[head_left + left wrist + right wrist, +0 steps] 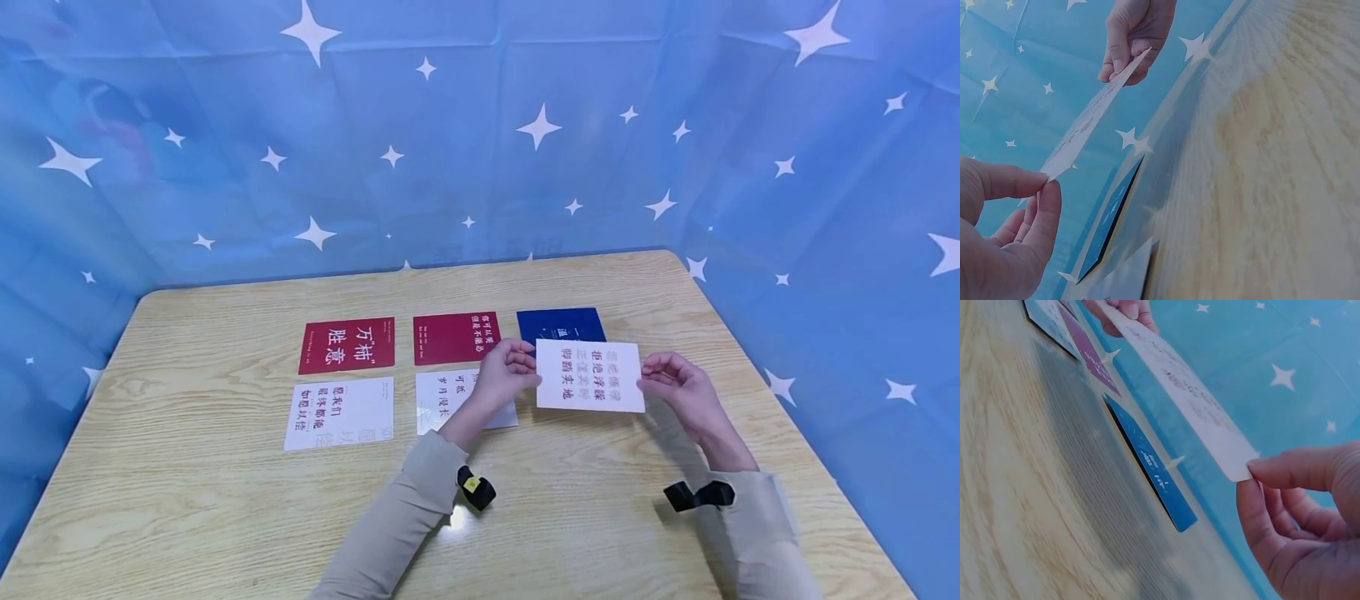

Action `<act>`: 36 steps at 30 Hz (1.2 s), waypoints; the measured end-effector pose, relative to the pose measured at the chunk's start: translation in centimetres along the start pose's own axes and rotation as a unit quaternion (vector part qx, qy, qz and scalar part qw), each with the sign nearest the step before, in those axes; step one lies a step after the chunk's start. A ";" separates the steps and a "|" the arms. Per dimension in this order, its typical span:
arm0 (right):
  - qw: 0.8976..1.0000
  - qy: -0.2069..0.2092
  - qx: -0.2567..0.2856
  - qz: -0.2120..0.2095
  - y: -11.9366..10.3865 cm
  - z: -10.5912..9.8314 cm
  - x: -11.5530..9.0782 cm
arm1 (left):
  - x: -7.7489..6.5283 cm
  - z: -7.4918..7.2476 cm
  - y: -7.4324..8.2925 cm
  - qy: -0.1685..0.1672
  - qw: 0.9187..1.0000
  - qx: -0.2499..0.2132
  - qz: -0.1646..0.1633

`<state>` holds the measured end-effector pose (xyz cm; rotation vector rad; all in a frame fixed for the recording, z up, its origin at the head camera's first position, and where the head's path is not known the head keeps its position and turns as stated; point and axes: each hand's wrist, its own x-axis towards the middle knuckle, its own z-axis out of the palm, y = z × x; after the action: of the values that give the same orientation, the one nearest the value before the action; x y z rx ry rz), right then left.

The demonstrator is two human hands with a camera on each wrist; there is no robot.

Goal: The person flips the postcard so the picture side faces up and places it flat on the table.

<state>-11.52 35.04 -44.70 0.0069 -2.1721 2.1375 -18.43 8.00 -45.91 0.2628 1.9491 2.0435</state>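
Note:
A white card [589,376] with dark red and grey Chinese characters is held above the table by both hands. My left hand [504,375] pinches its left edge between thumb and fingers. The right hand [686,400] pinches the opposite edge the same way. Both wrist views show the card [1179,387] raised clear of the tabletop. Beneath and behind it lies a blue card [558,323], its lower part hidden in the head view. Under my left forearm sits another white card [442,404], partly covered by the hand.
Two red cards, one at the left [347,346] and one in the middle [453,337], lie in the back row with the blue card. A white card [337,412] lies at front left. The wooden table [187,500] meets a blue star-patterned curtain [480,167] behind and at the sides.

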 end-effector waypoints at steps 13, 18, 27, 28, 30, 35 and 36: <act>0.994 -0.008 0.015 0.111 0.3 -0.5 0.2 | -0.4 0.9 -0.6 0.022 0.998 -0.003 -0.058; 0.992 -0.009 0.016 0.126 0.7 -0.6 0.4 | -0.5 1.2 -0.9 0.029 0.997 0.036 -0.060; 0.983 -0.003 -0.070 0.168 0.9 -0.8 0.7 | -0.6 1.7 -1.2 0.040 0.990 0.119 -0.064; 0.982 -0.002 -0.084 0.171 1.0 -0.7 0.8 | -0.6 1.7 -1.2 0.039 0.990 0.121 -0.063; 0.979 -0.002 -0.107 0.174 1.1 -0.6 1.0 | -0.6 1.7 -1.3 0.037 0.990 0.122 -0.066; 0.976 0.002 -0.128 0.176 1.3 -0.4 1.2 | -0.5 1.6 -1.4 0.029 0.988 0.134 -0.073; 0.975 0.002 -0.131 0.178 1.3 -0.4 1.2 | -0.5 1.6 -1.4 0.027 0.987 0.143 -0.073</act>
<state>-12.80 35.49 -45.90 -0.4357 -2.5990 1.9793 -17.26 9.41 -47.16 0.1234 2.2239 1.6961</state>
